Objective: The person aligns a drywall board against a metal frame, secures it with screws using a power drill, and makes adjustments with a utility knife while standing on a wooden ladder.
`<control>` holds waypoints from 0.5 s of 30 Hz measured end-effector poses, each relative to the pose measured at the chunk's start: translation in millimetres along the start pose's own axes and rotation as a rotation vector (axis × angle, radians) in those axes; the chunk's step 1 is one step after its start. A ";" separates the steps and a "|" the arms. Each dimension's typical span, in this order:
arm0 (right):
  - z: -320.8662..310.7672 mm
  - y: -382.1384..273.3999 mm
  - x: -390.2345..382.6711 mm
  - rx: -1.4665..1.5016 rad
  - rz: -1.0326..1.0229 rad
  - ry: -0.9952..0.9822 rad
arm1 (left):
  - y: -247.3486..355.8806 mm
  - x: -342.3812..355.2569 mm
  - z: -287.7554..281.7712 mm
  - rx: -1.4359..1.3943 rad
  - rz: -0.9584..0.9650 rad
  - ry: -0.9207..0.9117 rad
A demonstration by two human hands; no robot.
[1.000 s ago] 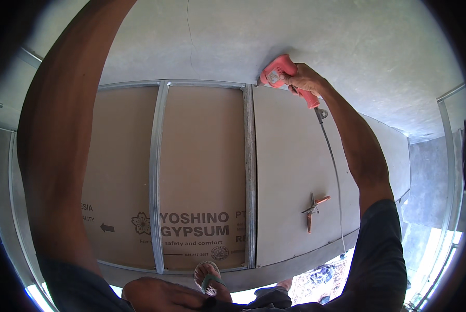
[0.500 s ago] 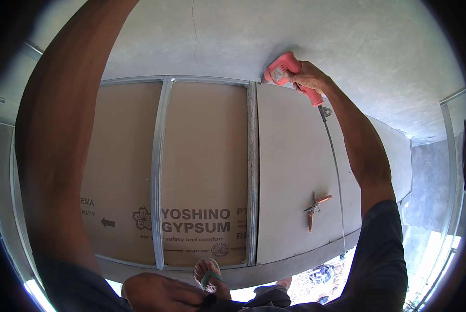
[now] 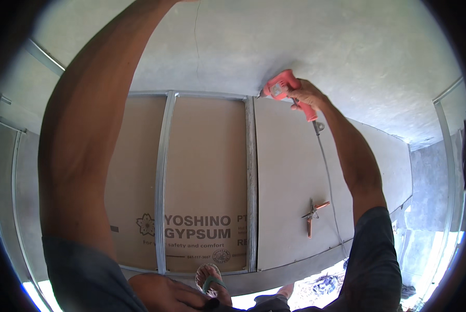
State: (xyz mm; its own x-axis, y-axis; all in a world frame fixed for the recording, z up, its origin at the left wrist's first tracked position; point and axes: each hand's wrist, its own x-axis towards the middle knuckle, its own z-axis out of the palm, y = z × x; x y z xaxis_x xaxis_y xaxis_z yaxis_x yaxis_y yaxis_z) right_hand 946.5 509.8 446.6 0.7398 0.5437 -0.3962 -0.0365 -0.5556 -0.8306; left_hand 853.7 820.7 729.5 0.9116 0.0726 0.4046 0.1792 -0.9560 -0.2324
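Note:
My right hand (image 3: 307, 96) grips a red corded power drill (image 3: 284, 85). Its nose points left and meets the top left corner of a pale board (image 3: 300, 151), beside a metal stud (image 3: 251, 182). My left forearm (image 3: 87, 125) rises along the left side and runs out over the top edge, so the hand itself is outside the picture. On the pale board lies a hand tool with orange handles spread apart (image 3: 311, 216), perhaps pliers or snips.
Brown gypsum board (image 3: 204, 156) shows between metal studs, with another stud (image 3: 163, 182) further left. A cracked grey wall (image 3: 227, 47) borders the top. The drill's cord (image 3: 330, 182) runs down across the pale board. A sandalled foot (image 3: 210, 280) rests at the lower edge.
The whole view has shifted, with the drill and the frame appearing lower. My left forearm has swung to the right. The drill's nose stays at the same board corner.

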 end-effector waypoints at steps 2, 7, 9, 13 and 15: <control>14.7 1.1 6.9 -0.007 0.015 0.003 | -27.8 9.5 23.6 -0.289 0.022 -0.275; 3.7 -9.7 3.0 -0.069 -0.002 0.034 | -8.8 13.8 5.9 -0.335 0.033 -0.437; -1.4 -16.2 -6.7 -0.100 0.018 0.029 | 9.4 -7.5 -9.7 0.063 -0.066 -0.054; -2.9 -28.9 -25.4 -0.098 -0.012 0.022 | 2.7 -8.1 -8.8 0.086 -0.076 -0.088; -4.8 -31.1 -44.9 -0.080 -0.029 0.035 | 3.7 -9.3 -8.5 0.093 -0.080 -0.084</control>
State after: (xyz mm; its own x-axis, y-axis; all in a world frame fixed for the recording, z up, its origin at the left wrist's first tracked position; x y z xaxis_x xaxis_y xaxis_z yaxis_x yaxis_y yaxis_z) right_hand 917.6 499.7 492.1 0.7630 0.5386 -0.3573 0.0383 -0.5894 -0.8069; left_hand 842.8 814.1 732.5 0.9202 0.1748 0.3503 0.2823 -0.9161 -0.2846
